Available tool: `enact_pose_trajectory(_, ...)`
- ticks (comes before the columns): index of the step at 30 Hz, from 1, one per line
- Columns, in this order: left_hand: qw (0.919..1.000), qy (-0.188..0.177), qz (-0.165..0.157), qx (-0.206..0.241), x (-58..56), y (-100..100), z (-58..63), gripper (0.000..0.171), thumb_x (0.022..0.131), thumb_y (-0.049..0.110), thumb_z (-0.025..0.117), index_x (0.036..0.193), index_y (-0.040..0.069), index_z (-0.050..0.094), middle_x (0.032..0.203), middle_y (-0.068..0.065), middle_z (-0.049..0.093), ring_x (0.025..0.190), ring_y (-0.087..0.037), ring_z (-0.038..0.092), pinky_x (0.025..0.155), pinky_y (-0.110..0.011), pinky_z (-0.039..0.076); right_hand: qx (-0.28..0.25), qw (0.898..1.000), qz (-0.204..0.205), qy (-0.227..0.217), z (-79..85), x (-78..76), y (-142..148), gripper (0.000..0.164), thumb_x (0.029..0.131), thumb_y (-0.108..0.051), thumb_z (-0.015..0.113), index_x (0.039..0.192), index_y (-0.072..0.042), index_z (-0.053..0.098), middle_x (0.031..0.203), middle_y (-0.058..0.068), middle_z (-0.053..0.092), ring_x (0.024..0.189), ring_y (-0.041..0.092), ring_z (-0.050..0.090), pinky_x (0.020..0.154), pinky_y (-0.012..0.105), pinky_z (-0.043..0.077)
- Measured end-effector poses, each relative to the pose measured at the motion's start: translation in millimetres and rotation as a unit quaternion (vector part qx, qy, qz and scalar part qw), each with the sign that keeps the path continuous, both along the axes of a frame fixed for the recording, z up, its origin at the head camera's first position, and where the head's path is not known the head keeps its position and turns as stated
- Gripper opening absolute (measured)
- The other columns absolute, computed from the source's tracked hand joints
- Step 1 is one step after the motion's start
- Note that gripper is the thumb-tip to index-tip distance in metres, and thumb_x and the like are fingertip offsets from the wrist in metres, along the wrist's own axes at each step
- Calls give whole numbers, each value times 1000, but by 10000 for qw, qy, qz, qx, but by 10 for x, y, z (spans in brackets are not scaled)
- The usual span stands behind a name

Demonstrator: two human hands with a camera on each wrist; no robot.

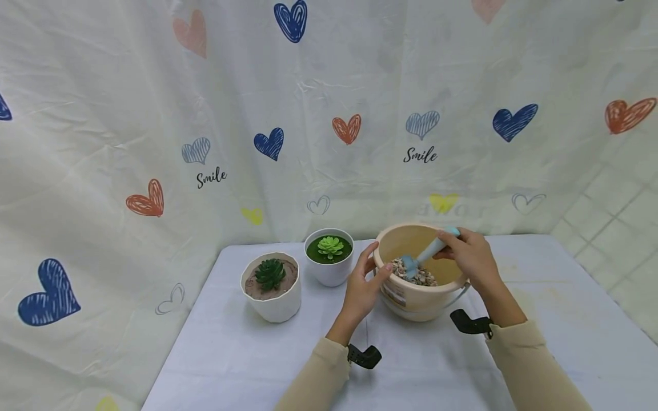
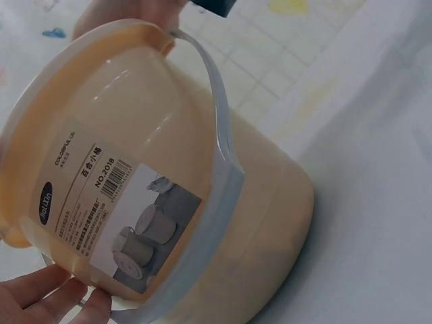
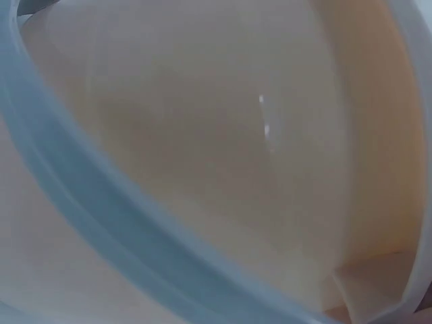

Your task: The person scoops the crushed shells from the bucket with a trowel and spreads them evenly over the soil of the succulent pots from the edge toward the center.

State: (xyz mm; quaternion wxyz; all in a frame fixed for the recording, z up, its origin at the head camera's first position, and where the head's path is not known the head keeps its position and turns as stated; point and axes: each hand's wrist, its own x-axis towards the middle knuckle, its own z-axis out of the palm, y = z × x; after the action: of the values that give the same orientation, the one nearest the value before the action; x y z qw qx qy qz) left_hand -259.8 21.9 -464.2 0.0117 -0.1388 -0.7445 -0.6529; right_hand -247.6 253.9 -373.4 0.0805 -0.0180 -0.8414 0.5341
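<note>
A cream bucket (image 1: pixel 426 301) stands on the table, with small mixed gravel (image 1: pixel 425 277) inside it. My left hand (image 1: pixel 357 292) grips the bucket's left side, its thumb at the rim; fingertips against the wall show in the left wrist view. From the right, my right hand (image 1: pixel 474 260) holds the pale blue handle of a small shovel (image 1: pixel 430 250) over the bucket. The shovel's blade (image 1: pixel 409 266) touches the gravel. In the right wrist view the bucket wall (image 3: pixel 223 148) and its grey-blue carrying handle (image 3: pixel 135 209) fill the frame, hiding the right hand's work.
Left of the bucket stand two white pots: one (image 1: pixel 275 305) holds a dark green succulent (image 1: pixel 269 274) in brownish fill, the other (image 1: pixel 330 274) a light green succulent (image 1: pixel 330 246). A heart-printed sheet (image 1: pixel 308 85) hangs behind the white-covered table (image 1: pixel 216 354). The bucket carries a printed label (image 2: pixel 101 209).
</note>
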Motion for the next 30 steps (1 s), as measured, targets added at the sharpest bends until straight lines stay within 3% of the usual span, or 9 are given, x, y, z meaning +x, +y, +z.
enact_pose_trajectory(4,10000,46,5,-4,-8,9,-8,57,90,53,58,142,51,34,137,1,57,133,-18,46,101,-54,43,-312,9993,-107,192,2,11,2,57,96,-49,51,119,3,57,86,1,72,79,14,72,76,19,55)
enact_pose_trajectory(15,10000,12,11,-31,-5,8,-1,60,88,58,58,143,51,34,137,7,57,133,-17,46,100,-49,45,-1123,9929,-290,256,12,35,37,55,93,-47,55,114,5,57,77,-6,74,71,10,73,67,27,58)
enact_pose_trajectory(20,10000,20,23,-39,-3,4,7,59,88,57,58,142,52,34,136,8,57,133,-18,45,100,-50,45,-1796,9827,-315,331,15,90,99,56,92,-42,60,116,8,54,78,-3,75,70,11,73,65,25,57)
enact_pose_trajectory(26,9999,96,24,-32,12,2,24,59,89,55,58,143,51,33,136,5,58,134,-18,45,100,-51,45,-2253,9726,-441,358,-11,166,216,54,89,-44,63,114,3,55,78,-4,75,70,10,73,62,23,57)
enact_pose_trajectory(30,9999,114,10,-10,23,2,17,61,89,58,58,143,50,32,134,6,58,134,-19,45,100,-52,45,-2715,9607,-412,410,-41,203,267,52,89,-41,64,113,3,54,77,-3,75,70,11,73,60,23,56)
